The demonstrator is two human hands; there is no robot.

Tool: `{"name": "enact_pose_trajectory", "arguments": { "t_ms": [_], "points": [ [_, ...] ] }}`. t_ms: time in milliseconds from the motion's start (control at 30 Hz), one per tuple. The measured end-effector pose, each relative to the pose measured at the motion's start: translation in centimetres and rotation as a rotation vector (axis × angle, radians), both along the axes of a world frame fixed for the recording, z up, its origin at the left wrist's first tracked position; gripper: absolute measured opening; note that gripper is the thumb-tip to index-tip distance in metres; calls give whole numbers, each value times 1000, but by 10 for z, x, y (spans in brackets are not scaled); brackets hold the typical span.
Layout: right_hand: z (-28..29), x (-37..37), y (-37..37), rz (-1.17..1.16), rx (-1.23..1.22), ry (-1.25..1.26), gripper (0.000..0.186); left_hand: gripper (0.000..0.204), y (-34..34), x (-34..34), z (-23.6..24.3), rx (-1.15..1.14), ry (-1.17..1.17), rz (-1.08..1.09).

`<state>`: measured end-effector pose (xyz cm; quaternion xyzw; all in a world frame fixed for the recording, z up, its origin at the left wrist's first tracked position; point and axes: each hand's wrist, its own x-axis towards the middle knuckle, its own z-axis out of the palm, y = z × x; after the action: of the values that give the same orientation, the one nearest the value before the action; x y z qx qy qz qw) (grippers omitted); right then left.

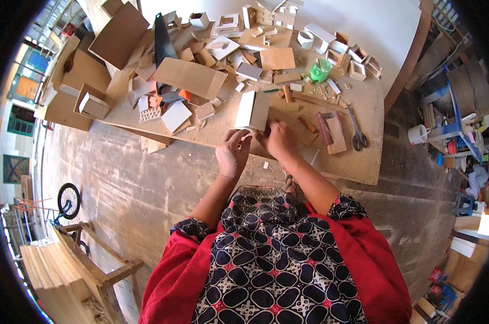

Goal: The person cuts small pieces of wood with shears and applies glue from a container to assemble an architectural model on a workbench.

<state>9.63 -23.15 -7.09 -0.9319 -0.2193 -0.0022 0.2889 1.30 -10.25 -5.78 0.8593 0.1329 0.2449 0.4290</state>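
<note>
Both the left hand (233, 152) and the right hand (280, 140) are at the near end of the white and brown box (253, 109), close to the front edge of the surface (369, 154). It should help to keep the box still and push softly, so its sides stay straight. The left fingers (237, 137) bend at that end; the right ones curl by its corner. I cannot tell how wide their tips are, or if they pinch it.

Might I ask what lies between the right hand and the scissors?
The head view shows a reddish-edged wooden piece and, nearer the hand, wood scraps.
</note>
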Motion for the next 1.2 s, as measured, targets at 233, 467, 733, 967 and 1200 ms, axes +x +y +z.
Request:
{"name": "enact_pose_trajectory", "arguments": {
  "t_ms": [233, 467, 733, 967, 1200],
  "points": [
    [1, 0, 2, -25, -52, -14, 46, 19, 2, -5, -9, 200, 4, -91],
    [-6, 1, 4, -30, -23, -56, 44, 23, 1, -4, -10, 225, 20, -92],
    [2, -2, 4, -33, -40, -57, 46, 25, 6, -7, -11, 273, -20, -74],
    [3, -2, 5, -34, -61, -33, 46, 27, 6, -6, -7, 334, -12, -100],
    [0, -1, 4, -23, -49, -42, 45, 28, 5, -5, -7, 337, -18, -91]
  ]
}}
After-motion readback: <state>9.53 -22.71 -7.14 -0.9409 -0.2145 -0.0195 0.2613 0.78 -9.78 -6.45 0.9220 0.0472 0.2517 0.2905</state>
